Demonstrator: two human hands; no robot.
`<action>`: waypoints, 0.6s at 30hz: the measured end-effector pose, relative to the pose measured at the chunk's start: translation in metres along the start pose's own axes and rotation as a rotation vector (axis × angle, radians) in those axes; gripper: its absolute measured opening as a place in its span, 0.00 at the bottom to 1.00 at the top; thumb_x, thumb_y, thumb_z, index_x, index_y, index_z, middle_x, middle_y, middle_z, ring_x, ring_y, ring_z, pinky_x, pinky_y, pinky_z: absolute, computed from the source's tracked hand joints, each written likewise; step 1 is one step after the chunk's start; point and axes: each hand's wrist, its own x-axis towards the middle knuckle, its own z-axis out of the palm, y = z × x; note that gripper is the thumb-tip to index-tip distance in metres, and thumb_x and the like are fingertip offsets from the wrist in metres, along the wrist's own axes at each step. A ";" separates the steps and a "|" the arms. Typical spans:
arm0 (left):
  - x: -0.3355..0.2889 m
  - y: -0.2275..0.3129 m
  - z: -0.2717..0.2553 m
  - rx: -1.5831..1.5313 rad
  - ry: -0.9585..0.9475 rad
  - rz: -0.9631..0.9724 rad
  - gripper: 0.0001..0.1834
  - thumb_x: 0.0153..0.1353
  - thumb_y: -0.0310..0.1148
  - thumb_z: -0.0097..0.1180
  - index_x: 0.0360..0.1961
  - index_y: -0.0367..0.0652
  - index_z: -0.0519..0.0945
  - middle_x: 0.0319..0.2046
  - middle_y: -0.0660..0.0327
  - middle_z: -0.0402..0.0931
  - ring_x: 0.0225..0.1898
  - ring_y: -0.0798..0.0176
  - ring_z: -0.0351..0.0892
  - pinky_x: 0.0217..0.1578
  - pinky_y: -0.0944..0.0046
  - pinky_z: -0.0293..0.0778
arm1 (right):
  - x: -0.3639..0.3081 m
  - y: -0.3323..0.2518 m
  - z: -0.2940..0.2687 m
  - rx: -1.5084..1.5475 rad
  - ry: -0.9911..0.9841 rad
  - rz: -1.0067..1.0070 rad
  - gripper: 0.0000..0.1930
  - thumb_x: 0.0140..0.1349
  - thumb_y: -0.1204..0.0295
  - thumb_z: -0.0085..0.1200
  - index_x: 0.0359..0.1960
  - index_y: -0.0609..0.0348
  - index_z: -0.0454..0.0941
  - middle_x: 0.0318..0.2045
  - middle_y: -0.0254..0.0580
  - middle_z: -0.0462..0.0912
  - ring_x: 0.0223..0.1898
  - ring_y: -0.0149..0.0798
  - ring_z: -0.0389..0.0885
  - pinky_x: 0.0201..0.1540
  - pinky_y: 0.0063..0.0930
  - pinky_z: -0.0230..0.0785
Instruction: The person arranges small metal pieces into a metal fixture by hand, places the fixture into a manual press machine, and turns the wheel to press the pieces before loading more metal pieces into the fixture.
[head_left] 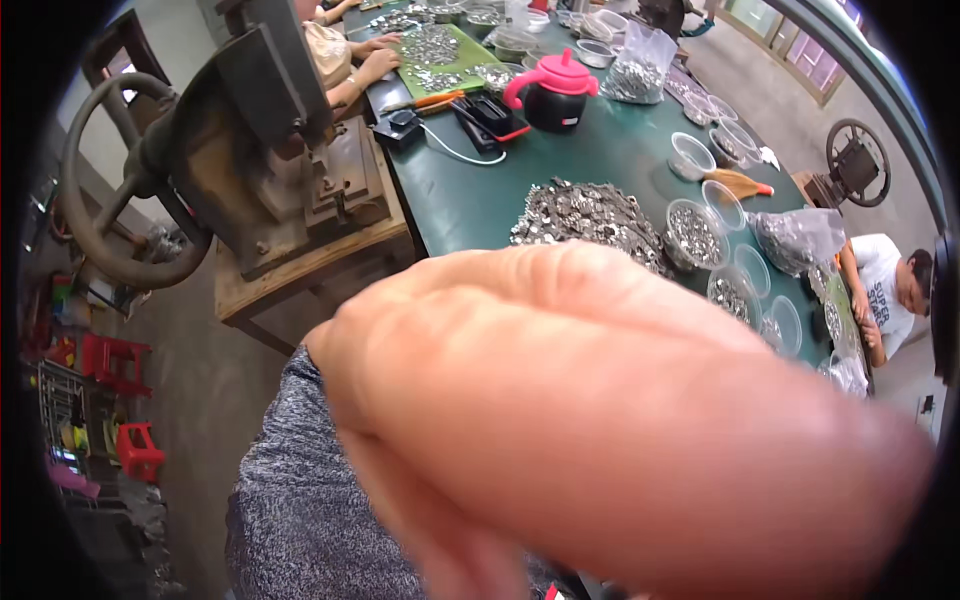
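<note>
My left hand is raised very close to the camera and fills the lower middle and right of the view. It is blurred, and its fingertips are cut off or hidden, so any hold cannot be made out. Behind it, my grey speckled clothing shows at the lower left. Just past the hand, a heap of small metal parts lies on the green table, its near side covered by the hand. My right hand does not show.
A hand-wheel press stands on a wooden bench at left. Plastic tubs of metal parts line the table's right side. A pink-and-black kettle stands farther back. Co-workers sit at far left and right. Red stools stand at left.
</note>
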 end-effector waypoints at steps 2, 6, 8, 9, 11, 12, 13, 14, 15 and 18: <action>0.000 0.001 -0.007 0.013 -0.002 0.004 0.21 0.76 0.43 0.51 0.62 0.42 0.72 0.52 0.40 0.78 0.49 0.36 0.80 0.49 0.48 0.83 | 0.004 0.002 0.005 0.048 0.023 0.034 0.15 0.76 0.62 0.50 0.40 0.63 0.79 0.30 0.38 0.80 0.32 0.33 0.77 0.38 0.27 0.72; -0.006 0.018 -0.032 -0.041 0.019 0.007 0.22 0.76 0.44 0.51 0.62 0.41 0.72 0.52 0.40 0.78 0.50 0.36 0.80 0.49 0.48 0.83 | -0.003 -0.007 0.003 0.003 0.084 0.027 0.15 0.76 0.63 0.49 0.39 0.65 0.79 0.29 0.38 0.80 0.32 0.33 0.77 0.37 0.27 0.71; -0.012 -0.007 -0.017 -0.044 0.044 -0.017 0.23 0.76 0.44 0.51 0.63 0.41 0.71 0.53 0.40 0.77 0.50 0.36 0.80 0.49 0.48 0.83 | 0.003 -0.009 0.008 -0.020 0.073 0.035 0.16 0.76 0.63 0.50 0.40 0.65 0.80 0.29 0.38 0.80 0.32 0.33 0.77 0.37 0.27 0.72; -0.012 -0.008 0.020 -0.022 0.052 -0.020 0.23 0.75 0.45 0.51 0.63 0.41 0.71 0.53 0.40 0.77 0.50 0.36 0.80 0.49 0.48 0.83 | 0.005 -0.011 0.009 -0.020 0.059 0.019 0.16 0.76 0.63 0.50 0.40 0.65 0.80 0.29 0.39 0.81 0.32 0.33 0.77 0.37 0.27 0.72; -0.026 0.029 -0.036 -0.003 0.071 -0.027 0.24 0.75 0.45 0.51 0.63 0.41 0.71 0.53 0.40 0.77 0.51 0.36 0.80 0.49 0.48 0.83 | 0.005 -0.013 0.010 -0.030 0.046 0.002 0.16 0.76 0.62 0.50 0.40 0.65 0.80 0.29 0.39 0.81 0.31 0.33 0.78 0.37 0.27 0.72; -0.019 0.018 -0.031 -0.015 0.061 -0.018 0.24 0.75 0.45 0.51 0.63 0.41 0.71 0.53 0.39 0.77 0.51 0.36 0.80 0.49 0.48 0.83 | 0.004 -0.011 0.009 -0.022 0.066 0.004 0.16 0.76 0.62 0.50 0.41 0.65 0.80 0.29 0.39 0.81 0.31 0.33 0.78 0.37 0.27 0.72; -0.018 0.024 -0.038 -0.026 0.052 -0.011 0.24 0.75 0.46 0.51 0.63 0.41 0.70 0.53 0.39 0.77 0.51 0.36 0.80 0.49 0.49 0.83 | 0.003 -0.010 0.008 -0.014 0.084 0.007 0.16 0.76 0.62 0.50 0.41 0.65 0.80 0.29 0.39 0.81 0.31 0.33 0.78 0.37 0.27 0.72; -0.014 0.013 -0.030 -0.023 0.057 -0.018 0.24 0.75 0.46 0.51 0.64 0.41 0.70 0.54 0.39 0.77 0.51 0.36 0.80 0.49 0.49 0.83 | 0.003 -0.007 0.006 -0.017 0.080 0.006 0.16 0.76 0.62 0.50 0.41 0.65 0.80 0.29 0.39 0.81 0.31 0.33 0.78 0.37 0.27 0.73; -0.008 0.002 -0.022 -0.019 0.061 -0.025 0.25 0.75 0.46 0.51 0.64 0.40 0.70 0.54 0.39 0.77 0.51 0.36 0.80 0.49 0.49 0.83 | 0.003 -0.005 0.005 -0.018 0.075 0.006 0.16 0.76 0.62 0.50 0.41 0.65 0.80 0.29 0.39 0.81 0.31 0.33 0.78 0.37 0.27 0.73; -0.021 0.018 -0.029 -0.010 0.065 -0.042 0.26 0.75 0.47 0.51 0.64 0.40 0.70 0.54 0.39 0.76 0.52 0.36 0.80 0.49 0.49 0.83 | 0.006 0.002 0.010 -0.016 0.069 0.005 0.16 0.76 0.61 0.51 0.42 0.65 0.80 0.29 0.39 0.82 0.31 0.33 0.79 0.37 0.27 0.73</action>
